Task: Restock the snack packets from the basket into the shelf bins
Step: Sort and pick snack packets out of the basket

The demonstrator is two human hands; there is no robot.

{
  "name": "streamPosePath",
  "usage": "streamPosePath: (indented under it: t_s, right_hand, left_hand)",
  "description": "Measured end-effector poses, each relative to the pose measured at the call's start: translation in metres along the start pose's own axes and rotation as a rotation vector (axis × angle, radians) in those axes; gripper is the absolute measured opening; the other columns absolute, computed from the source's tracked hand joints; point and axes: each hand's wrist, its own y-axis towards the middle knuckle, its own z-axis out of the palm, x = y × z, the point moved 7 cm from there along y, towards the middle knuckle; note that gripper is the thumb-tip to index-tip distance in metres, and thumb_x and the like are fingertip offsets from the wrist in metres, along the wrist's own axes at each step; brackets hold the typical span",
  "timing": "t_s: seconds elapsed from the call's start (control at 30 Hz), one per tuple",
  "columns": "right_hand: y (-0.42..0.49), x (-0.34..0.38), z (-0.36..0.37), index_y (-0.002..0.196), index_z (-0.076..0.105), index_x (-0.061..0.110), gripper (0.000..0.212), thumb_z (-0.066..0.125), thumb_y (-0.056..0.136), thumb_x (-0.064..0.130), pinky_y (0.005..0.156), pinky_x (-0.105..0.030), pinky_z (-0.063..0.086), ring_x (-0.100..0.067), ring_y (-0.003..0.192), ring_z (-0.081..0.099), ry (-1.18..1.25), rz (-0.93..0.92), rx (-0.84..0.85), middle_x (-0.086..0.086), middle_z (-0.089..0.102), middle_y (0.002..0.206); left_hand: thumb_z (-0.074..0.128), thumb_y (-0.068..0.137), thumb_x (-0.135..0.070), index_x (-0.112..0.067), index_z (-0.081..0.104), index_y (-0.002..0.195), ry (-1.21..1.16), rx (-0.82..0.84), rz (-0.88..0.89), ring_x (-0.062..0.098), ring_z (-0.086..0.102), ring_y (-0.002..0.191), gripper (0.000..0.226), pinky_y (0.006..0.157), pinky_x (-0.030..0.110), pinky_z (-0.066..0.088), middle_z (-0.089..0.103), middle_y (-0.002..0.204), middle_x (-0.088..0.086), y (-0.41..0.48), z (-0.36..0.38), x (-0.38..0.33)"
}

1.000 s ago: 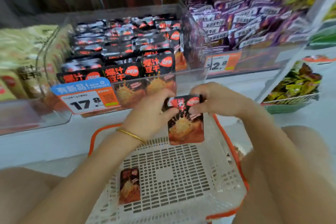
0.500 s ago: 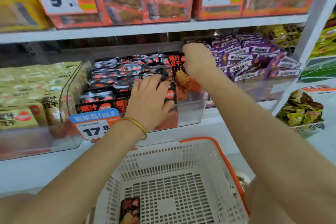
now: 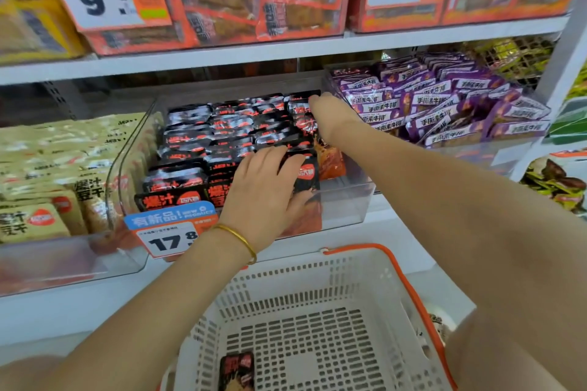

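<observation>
- On the middle shelf, in the clear bin (image 3: 346,209), we note rows of black packets (image 3: 190,136) standing upright behind a 17.8 price tag (image 3: 168,241).
- Left hand (image 3: 270,187): fingers straight and spread, laid flat over the front-right packets. Gold bangle (image 3: 238,238) on the wrist.
- Right hand (image 3: 330,117): reaches to the bin's back right corner, fingertips at the tops of the rear packets. We cannot tell whether it pinches one.
- An orange-bottomed packet (image 3: 330,162) stands tilted under the right wrist, near the bin's right wall.
- Basket (image 3: 286,282) sits below the shelf, near us. A lone packet (image 3: 236,371) lies flat on its floor at the near edge.
- Purple packets (image 3: 444,105) fill the bin to the right, yellow packets (image 3: 47,168) the one to the left.
</observation>
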Motion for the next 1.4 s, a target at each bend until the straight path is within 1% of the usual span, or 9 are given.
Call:
streamPosePath:
  t_s: [0.2,0.33,0.47,0.57,0.67,0.83,1.03,1.27,1.4]
  right_hand:
    - [-0.003,0.001,-0.004,0.122,0.047,-0.005,0.041,0.048,0.082,-0.015,0.093,-0.045,0.047,-0.037,0.108,0.052,0.050,0.052,-0.006,-0.024,0.040,0.129]
    - [-0.040,-0.006,-0.025,0.125,0.051,0.001,0.046,0.048,0.083,-0.016,0.092,-0.034,0.042,-0.034,0.114,0.051,0.231,0.061,-0.177,-0.019,0.044,0.131]
    - [-0.117,-0.015,-0.038,0.099,0.063,0.007,0.030,0.046,0.082,-0.011,0.084,-0.041,0.051,-0.027,0.094,0.060,0.605,0.038,-0.475,-0.009,0.060,0.101]
    - [-0.180,0.005,-0.011,0.081,0.060,0.013,0.019,0.050,0.075,-0.002,0.070,-0.034,0.052,-0.022,0.075,0.061,0.832,-0.022,-0.477,0.002,0.058,0.078]
    - [-0.202,0.044,0.075,0.079,0.064,0.008,0.019,0.055,0.075,-0.008,0.068,-0.013,0.042,-0.015,0.073,0.056,0.789,-0.072,-0.077,0.005,0.057,0.078]
    - [-0.211,0.071,0.226,0.101,0.063,0.009,0.024,0.044,0.090,0.000,0.083,-0.030,0.047,-0.023,0.092,0.057,0.524,-0.034,0.506,-0.010,0.057,0.110]
    - [-0.222,0.071,0.292,0.106,0.060,0.007,0.023,0.042,0.092,0.002,0.086,-0.039,0.050,-0.028,0.098,0.059,0.403,0.033,0.738,-0.012,0.056,0.117]
    - [-0.221,0.053,0.319,0.113,0.058,0.010,0.025,0.044,0.093,0.005,0.085,-0.036,0.051,-0.026,0.099,0.059,0.389,0.117,0.804,-0.008,0.056,0.117]
    - [-0.222,0.048,0.324,0.117,0.057,0.011,0.026,0.046,0.094,0.008,0.084,-0.027,0.044,-0.022,0.105,0.056,0.384,0.122,0.811,-0.006,0.056,0.121]
  left_hand:
    - [0.040,0.087,-0.041,-0.005,0.059,0.119,-0.056,-0.112,0.034,0.038,0.051,0.116,0.052,0.102,0.048,0.039,0.056,0.122,0.018,-0.006,-0.008,-0.002]
    - [0.052,0.088,-0.019,-0.003,0.063,0.110,-0.087,-0.345,0.164,0.032,0.048,0.114,0.029,0.103,0.038,0.034,0.059,0.119,0.014,-0.035,-0.026,-0.017]
    - [0.055,0.088,-0.012,-0.010,0.066,0.100,-0.118,-0.426,0.284,0.027,0.055,0.103,0.017,0.085,0.036,0.042,0.065,0.107,0.006,-0.086,-0.008,-0.029]
    - [0.051,0.085,-0.014,-0.014,0.063,0.098,-0.088,-0.194,0.321,0.024,0.058,0.095,0.017,0.079,0.037,0.047,0.066,0.098,0.003,-0.114,0.053,-0.020]
    - [0.042,0.087,-0.013,-0.015,0.065,0.105,-0.011,0.338,0.203,0.024,0.059,0.100,0.030,0.081,0.037,0.051,0.065,0.104,0.003,-0.144,0.141,0.006]
    - [0.040,0.095,-0.008,-0.011,0.041,0.136,-0.037,0.920,-0.145,0.027,0.040,0.124,0.040,0.101,0.035,0.038,0.042,0.137,0.008,-0.212,0.261,0.062]
    - [0.050,0.094,-0.012,-0.011,0.041,0.137,-0.070,1.272,-0.144,0.031,0.033,0.133,0.044,0.102,0.037,0.041,0.021,0.152,0.014,-0.276,0.347,0.066]
    - [0.055,0.091,-0.012,-0.006,0.049,0.132,-0.001,1.397,-0.124,0.031,0.022,0.138,0.043,0.108,0.043,0.034,0.012,0.153,0.013,-0.307,0.379,0.065]
    - [0.058,0.088,-0.013,-0.005,0.052,0.126,-0.030,1.385,-0.209,0.031,0.042,0.117,0.039,0.097,0.039,0.044,0.033,0.134,0.013,-0.308,0.377,0.068]
